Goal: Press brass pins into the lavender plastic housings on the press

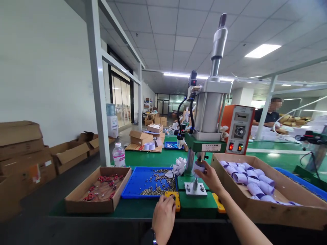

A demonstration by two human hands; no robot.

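Observation:
My right hand point(208, 175) pinches a short pale purple tube point(199, 167) under the press head, above a metal post point(195, 184) on a silver plate point(190, 191). Whether the tube touches the post is hard to see. The green bench press point(204, 141) stands upright over it. My left hand point(164, 215) is closed, fingers bent together over the left edge of a yellow button box point(177, 203) at the press base. One fingertip is at its dark button. A second yellow box point(219, 203) shows partly behind my right forearm.
Left of the press lie a blue tray point(135, 182) of small metal parts and a cardboard box point(89, 207) of red-and-black wired parts. At right, a carton point(278, 212) holds several purple tubes. A bottle point(119, 157) and an orange control box point(237, 129) stand behind. A person point(267, 115) works beyond.

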